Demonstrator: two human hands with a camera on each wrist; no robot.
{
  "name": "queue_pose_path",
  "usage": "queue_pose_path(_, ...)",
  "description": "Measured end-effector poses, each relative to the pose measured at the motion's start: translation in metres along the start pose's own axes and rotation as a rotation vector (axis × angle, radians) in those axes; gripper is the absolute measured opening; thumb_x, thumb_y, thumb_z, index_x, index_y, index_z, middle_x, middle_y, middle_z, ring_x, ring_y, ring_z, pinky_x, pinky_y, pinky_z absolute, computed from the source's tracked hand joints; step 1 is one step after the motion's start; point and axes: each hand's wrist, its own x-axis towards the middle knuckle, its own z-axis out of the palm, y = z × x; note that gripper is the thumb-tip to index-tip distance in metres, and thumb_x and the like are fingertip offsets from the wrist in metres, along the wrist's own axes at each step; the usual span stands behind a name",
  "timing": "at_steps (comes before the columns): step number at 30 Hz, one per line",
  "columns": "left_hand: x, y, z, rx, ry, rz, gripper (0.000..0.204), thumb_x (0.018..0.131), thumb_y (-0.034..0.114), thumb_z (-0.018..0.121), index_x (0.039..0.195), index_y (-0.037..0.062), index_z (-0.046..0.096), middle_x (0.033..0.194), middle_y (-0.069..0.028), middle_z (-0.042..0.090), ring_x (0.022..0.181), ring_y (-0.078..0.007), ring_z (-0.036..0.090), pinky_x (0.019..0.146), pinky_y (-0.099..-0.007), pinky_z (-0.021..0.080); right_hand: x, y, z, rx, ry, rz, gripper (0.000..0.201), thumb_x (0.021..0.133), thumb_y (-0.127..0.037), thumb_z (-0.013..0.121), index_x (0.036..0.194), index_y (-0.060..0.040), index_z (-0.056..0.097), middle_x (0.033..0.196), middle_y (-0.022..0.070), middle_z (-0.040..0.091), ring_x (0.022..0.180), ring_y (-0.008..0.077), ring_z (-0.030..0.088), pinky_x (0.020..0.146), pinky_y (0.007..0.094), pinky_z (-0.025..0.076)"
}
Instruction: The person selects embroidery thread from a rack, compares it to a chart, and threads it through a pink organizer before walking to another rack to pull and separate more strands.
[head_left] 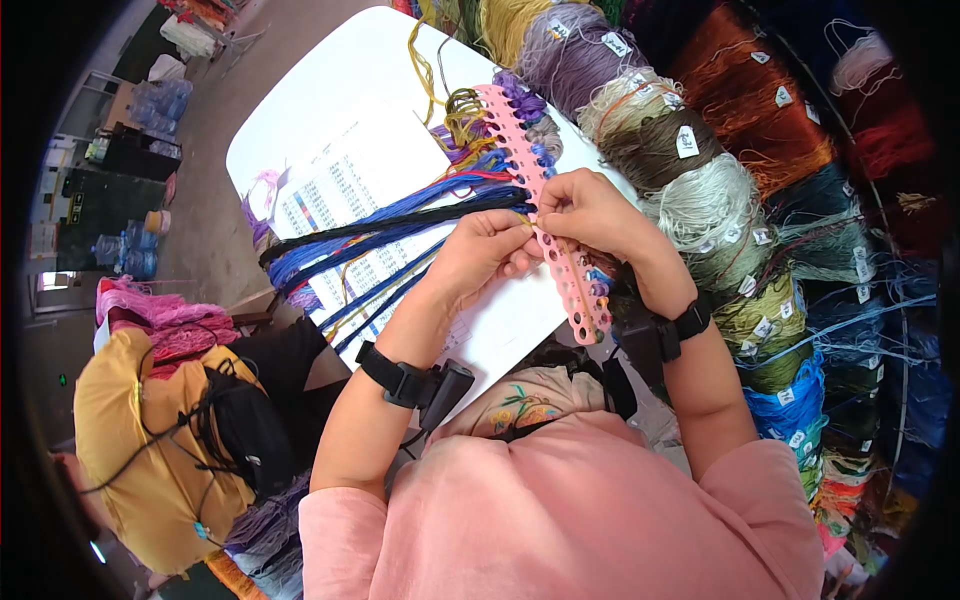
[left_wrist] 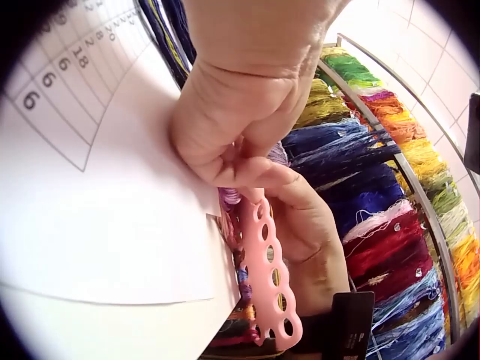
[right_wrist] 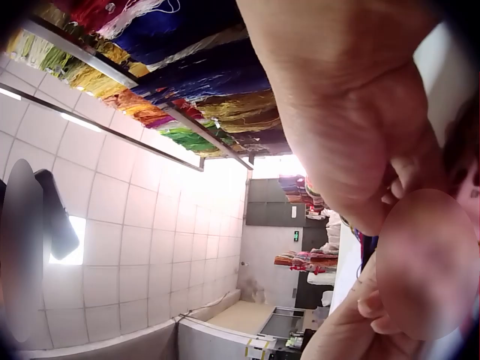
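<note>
A long pink card with holes along its edges [head_left: 568, 282] lies over the white board's right side, bundles of coloured thread passing through its upper holes. At its middle, the left hand [head_left: 487, 250] and right hand [head_left: 590, 215] meet, thumbs and forefingers pinching a small yellowish thread at the card's edge. Black and blue thread bundles [head_left: 400, 222] stretch left from the card across printed sheets [head_left: 335, 185]. In the left wrist view the card's lower end [left_wrist: 274, 277] shows below the left hand [left_wrist: 240, 112]. The right hand [right_wrist: 360, 127] hides its own fingertips in the right wrist view.
Racks of labelled thread skeins [head_left: 710, 200] stand close along the right. The white board [head_left: 290, 110] extends to the left. A person in a yellow top [head_left: 130, 430] is at the lower left, near pink skeins [head_left: 165, 320]. Water bottles [head_left: 140, 250] stand farther back.
</note>
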Motion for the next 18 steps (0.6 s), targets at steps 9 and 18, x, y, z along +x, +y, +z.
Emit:
queue_pose_path(9,0.008,-0.013,0.001,0.238,0.042,0.115,0.013,0.083,0.007,0.048,0.077,-0.0024,0.055,0.067,-0.0067,0.058,0.052,-0.0071,0.051,0.049,-0.0169,0.039,-0.007,0.007,0.005,-0.046,0.077,-0.092,0.007,0.070,-0.003,0.056,0.066,0.0020,0.054,0.057,0.0022,0.051,0.048,0.0066,0.047,0.041,0.0207,0.038)
queue_pose_path(18,-0.026,-0.017,-0.006,0.164,0.227,0.120,0.016,0.087,0.012,0.041,0.090,-0.0005,0.052,0.081,-0.0054,0.058,0.059,-0.0063,0.056,0.048,-0.0153,0.038,-0.023,0.020,0.009,-0.068,0.131,-0.139,0.009,0.072,-0.005,0.057,0.068,0.0003,0.051,0.058,0.0008,0.051,0.047,0.0050,0.046,0.042,0.0186,0.035)
